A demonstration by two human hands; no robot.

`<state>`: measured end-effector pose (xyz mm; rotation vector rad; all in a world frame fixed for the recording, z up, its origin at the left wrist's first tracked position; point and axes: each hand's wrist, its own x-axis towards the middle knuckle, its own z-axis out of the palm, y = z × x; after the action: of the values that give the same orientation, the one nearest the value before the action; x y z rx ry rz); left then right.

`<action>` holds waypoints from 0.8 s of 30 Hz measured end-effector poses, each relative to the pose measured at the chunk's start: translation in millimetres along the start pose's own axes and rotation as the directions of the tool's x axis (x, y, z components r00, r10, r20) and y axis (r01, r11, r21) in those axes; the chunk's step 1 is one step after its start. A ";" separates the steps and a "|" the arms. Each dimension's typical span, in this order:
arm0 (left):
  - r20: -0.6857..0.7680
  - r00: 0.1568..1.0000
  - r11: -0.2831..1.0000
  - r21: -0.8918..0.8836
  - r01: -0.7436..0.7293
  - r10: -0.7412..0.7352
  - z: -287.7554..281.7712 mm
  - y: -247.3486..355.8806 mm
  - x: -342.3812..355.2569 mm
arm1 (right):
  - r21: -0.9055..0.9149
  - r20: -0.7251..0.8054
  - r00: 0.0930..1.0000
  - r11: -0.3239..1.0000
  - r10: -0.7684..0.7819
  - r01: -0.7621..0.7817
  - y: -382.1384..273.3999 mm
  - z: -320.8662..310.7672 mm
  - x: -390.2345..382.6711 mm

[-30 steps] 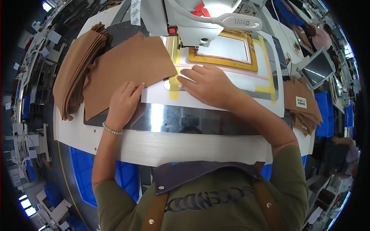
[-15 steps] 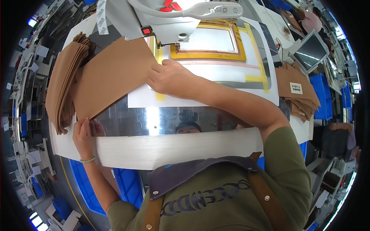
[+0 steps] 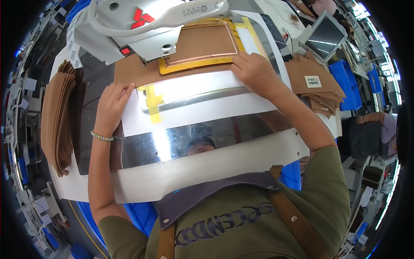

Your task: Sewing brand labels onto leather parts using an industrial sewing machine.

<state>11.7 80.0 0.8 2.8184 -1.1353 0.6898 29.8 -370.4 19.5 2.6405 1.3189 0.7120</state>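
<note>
A brown leather-like panel (image 3: pixel 133 71) lies under the head of a white sewing machine (image 3: pixel 97 30), its middle showing through the opening of a yellow clamp frame (image 3: pixel 194 66). At the panel's near left corner, my left hand (image 3: pixel 113 105) has its fingers closed on the edge. My right hand (image 3: pixel 254 73) grips the near right end of the panel, beside the frame's right corner; its fingertips are partly hidden. A white sheet with yellow tape (image 3: pixel 152 103) lies in front of the panel.
To the left stands a folded stack of brown panels (image 3: pixel 58 121). On the right are more brown pieces (image 3: pixel 302 75) with a white label, a small screen (image 3: pixel 325 36) and a blue bin (image 3: pixel 345 84). A shiny metal plate (image 3: pixel 172 144) borders the table's near edge.
The brown panel has moved from beside the left stack to the right, under the clamp frame. My left hand went forward; my right hand went right. The view has shifted.
</note>
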 end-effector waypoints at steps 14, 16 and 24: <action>0.181 0.974 0.984 -0.091 0.153 -0.135 10.9 48.4 32.0 | 0.073 -0.120 0.898 0.906 0.423 -0.417 20.2 -3.6 -80.3; 0.151 0.965 0.959 -0.155 0.237 -0.214 16.1 52.9 26.7 | 0.091 -0.042 0.890 0.889 0.453 -0.448 18.5 6.3 -94.7; 0.178 0.956 0.923 -0.269 0.276 -0.234 18.6 47.1 21.5 | 0.220 0.022 0.847 0.824 0.531 -0.522 19.3 8.6 -98.0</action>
<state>1.4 28.0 -13.7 2.7198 -0.7811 0.2786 -2.6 -457.6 -17.8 3.2316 0.6848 0.7081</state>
